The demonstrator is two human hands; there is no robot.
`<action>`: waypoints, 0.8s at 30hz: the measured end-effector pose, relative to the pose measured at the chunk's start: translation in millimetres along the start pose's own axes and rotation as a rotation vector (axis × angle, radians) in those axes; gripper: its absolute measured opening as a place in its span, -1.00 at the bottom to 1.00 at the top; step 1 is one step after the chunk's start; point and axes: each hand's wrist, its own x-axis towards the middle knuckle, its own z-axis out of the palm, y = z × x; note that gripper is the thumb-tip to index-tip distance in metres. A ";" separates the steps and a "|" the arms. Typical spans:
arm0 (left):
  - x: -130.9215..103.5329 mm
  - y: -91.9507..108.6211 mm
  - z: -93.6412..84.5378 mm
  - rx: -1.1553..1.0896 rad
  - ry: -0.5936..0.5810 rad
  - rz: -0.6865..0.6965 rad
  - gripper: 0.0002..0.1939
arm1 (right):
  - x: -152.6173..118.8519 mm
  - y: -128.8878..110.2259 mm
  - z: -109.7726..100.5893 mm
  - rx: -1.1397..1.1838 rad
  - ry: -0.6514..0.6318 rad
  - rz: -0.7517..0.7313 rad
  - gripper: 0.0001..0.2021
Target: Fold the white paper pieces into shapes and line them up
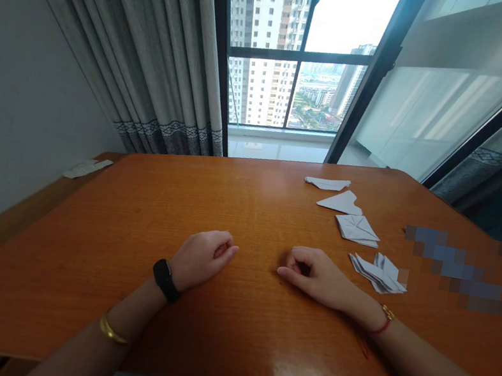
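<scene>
Well, in the head view the moment looks like a pause: the left hand (202,260) and right hand (320,278) rest on the table (130,212), fingers loosely curled in, pinching nothing visible. Folded papers run along the right, from a far strip (328,183) to a near stack (379,273) beside the right hand; lifting one would call for uncurled fingers.
</scene>
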 end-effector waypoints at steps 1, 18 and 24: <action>0.1 -0.1 0.1 0.003 0.000 0.002 -0.70 | -0.1 -0.3 -0.1 -0.014 -0.005 -0.005 -0.70; -0.3 -0.8 0.9 0.051 -0.054 0.036 -0.66 | 0.0 0.1 0.4 -0.089 -0.024 -0.073 -0.81; 0.2 0.8 -1.6 0.176 -0.074 0.090 -0.71 | 0.7 0.2 0.1 -0.060 -0.022 -0.077 -0.84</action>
